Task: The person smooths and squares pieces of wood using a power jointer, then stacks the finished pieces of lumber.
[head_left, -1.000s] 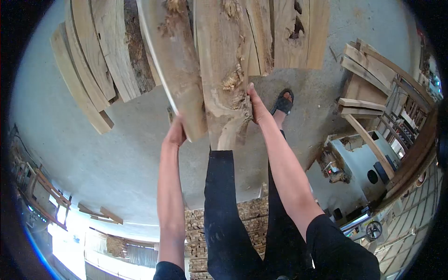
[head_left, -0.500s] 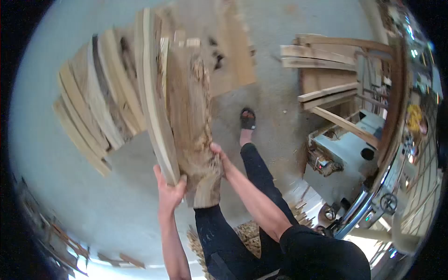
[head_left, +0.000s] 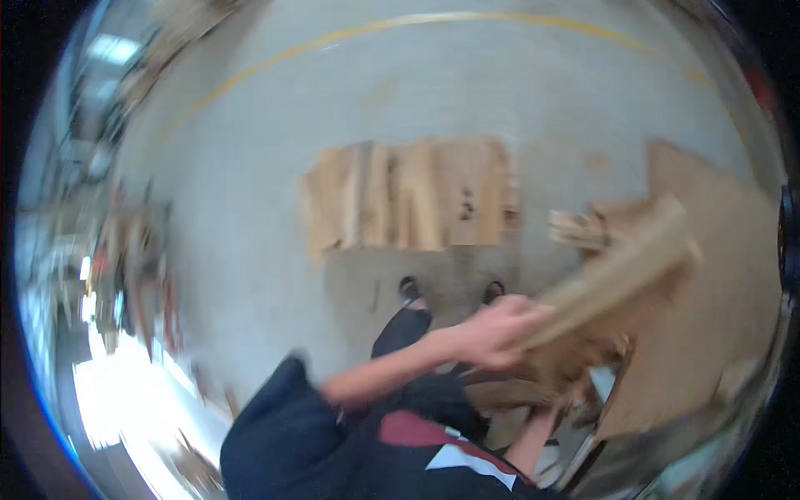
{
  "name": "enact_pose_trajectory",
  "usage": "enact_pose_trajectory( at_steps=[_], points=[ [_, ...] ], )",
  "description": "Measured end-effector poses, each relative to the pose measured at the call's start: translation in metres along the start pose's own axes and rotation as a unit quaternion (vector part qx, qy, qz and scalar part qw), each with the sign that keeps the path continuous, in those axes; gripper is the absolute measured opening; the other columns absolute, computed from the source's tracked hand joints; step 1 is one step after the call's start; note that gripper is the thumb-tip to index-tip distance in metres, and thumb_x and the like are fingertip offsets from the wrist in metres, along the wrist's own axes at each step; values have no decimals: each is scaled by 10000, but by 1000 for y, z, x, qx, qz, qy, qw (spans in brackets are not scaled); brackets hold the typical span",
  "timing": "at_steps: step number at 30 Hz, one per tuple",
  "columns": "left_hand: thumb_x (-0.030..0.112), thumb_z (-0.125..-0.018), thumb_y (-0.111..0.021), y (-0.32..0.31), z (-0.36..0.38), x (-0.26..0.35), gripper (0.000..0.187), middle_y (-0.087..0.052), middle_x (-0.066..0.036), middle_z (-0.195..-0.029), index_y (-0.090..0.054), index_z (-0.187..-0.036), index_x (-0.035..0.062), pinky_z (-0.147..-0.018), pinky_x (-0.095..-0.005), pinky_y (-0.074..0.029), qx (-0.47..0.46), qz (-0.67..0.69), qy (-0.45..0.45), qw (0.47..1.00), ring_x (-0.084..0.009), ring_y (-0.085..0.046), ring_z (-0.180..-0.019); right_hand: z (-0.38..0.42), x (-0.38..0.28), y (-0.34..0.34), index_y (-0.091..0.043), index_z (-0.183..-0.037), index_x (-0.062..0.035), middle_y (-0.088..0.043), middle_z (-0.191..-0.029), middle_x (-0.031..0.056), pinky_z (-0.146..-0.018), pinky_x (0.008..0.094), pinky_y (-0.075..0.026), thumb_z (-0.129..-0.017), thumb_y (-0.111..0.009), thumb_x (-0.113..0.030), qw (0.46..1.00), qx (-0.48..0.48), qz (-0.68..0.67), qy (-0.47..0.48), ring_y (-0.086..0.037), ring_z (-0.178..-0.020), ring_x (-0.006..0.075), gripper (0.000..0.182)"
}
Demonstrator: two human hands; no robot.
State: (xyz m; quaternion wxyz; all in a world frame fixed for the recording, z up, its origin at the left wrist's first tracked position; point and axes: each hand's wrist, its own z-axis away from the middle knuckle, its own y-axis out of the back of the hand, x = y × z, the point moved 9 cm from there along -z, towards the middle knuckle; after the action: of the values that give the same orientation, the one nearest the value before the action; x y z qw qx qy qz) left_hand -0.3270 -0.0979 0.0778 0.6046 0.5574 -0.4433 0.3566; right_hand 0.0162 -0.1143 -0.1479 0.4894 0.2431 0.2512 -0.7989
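Observation:
My left hand (head_left: 500, 329) is wrapped round the near end of a pale wooden board (head_left: 612, 271). Under it, a wider brown board with a rough edge (head_left: 567, 350) belongs to the same load, blurred by motion. Low at the right, my right hand (head_left: 565, 402) grips that rough edge from beneath; its fingers are partly hidden and smeared. Both boards slant up and away to the right of my body. On the floor ahead lies a row of boards (head_left: 417, 196), side by side, in light and darker wood tones.
A large brown sheet (head_left: 708, 308) stands at the right, with short wood pieces (head_left: 575, 229) beside it. A yellow line (head_left: 400, 23) curves across the grey floor. Blurred racks or equipment (head_left: 125, 250) and bright light (head_left: 117, 383) are at the left.
The held boards have swung from pointing ahead to pointing right, still in both hands. The view has turned, so the floor boards now lie farther off, straight ahead.

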Motion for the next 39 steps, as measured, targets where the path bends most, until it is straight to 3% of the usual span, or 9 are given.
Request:
enact_pose_trajectory(
  at_steps=[6,10,15,18,19,21,25,28,39],
  points=[
    [424,-718,-785,-167,-161,46,1174,-638,-314,-1090,-72,-1575,56,-841,-461,-486,-179,150,20,972,-444,-631,-1002,-25,-281,105,-647,-1149,-63,-661,-1112,89,-906,382,-495,-947,-561,-396,922,181,204,275,-612,-1032,232,399],
    [216,-737,-701,-282,-243,21,450,-678,-228,-983,-632,-1118,-13,-835,-461,-519,-31,96,-16,995,-400,-651,-981,21,-401,84,-640,-1175,-42,-663,-1130,111,-920,376,-495,-973,-548,-363,783,292,367,409,-619,-1049,241,391],
    [209,-843,-663,-121,-121,-18,319,-686,-175,-895,-666,-1072,-12,-738,-408,-536,77,398,-8,914,-290,-681,-832,113,-403,-54,-630,-1209,-14,-665,-1151,138,-937,368,-496,-1005,-531,-321,602,348,454,557,-629,-1071,252,381],
    [190,-909,-677,33,14,-115,238,-715,-150,-991,-694,-1070,14,-810,-376,-531,188,250,-4,950,-270,-687,-924,105,-274,-168,-625,-1229,2,-666,-1164,154,-947,364,-496,-1025,-521,-295,669,154,495,534,-635,-1084,258,375],
    [201,-896,-686,81,69,-159,253,-711,-151,-1023,-696,-1080,29,-858,-392,-521,223,172,39,959,-294,-680,-962,51,-212,-159,-650,-1192,3,-677,-1168,131,-934,336,-501,-1023,-541,-252,656,-87,374,650,-638,-1079,209,325],
    [263,-887,-695,172,194,-273,306,-701,-131,-1081,-697,-1114,59,-926,-393,-500,324,93,175,925,-302,-657,-1047,15,-11,-202,-628,-1234,-12,-652,-1214,111,-937,335,-496,-988,-613,-230,787,-87,399,462,-625,-1075,224,329],
    [362,-781,-779,342,478,-511,577,-656,-220,-1157,-638,-1202,-7,-949,-419,-487,471,-36,478,741,-363,-622,-1105,69,374,-381,-566,-1329,-27,-606,-1257,156,-973,364,-480,-900,-735,-212,829,-156,518,139,-599,-1123,217,496],
    [452,-688,-857,387,660,-685,968,-498,-279,-1380,-436,-1407,-40,-1077,-461,-397,520,-82,544,653,-392,-485,-1290,28,583,-508,-481,-1428,-45,-349,-1505,260,-1144,456,-313,-805,-806,-324,698,-285,627,198,-346,-1405,402,757],
    [587,-884,-638,357,638,-908,897,-496,-165,-1432,-357,-1491,-9,-1070,-372,-403,445,432,384,684,-249,-513,-1270,11,805,-645,-70,-1547,5,-123,-1578,276,-1120,688,-178,-578,-801,-745,572,-57,755,315,-112,-1455,484,1427]
  ],
)
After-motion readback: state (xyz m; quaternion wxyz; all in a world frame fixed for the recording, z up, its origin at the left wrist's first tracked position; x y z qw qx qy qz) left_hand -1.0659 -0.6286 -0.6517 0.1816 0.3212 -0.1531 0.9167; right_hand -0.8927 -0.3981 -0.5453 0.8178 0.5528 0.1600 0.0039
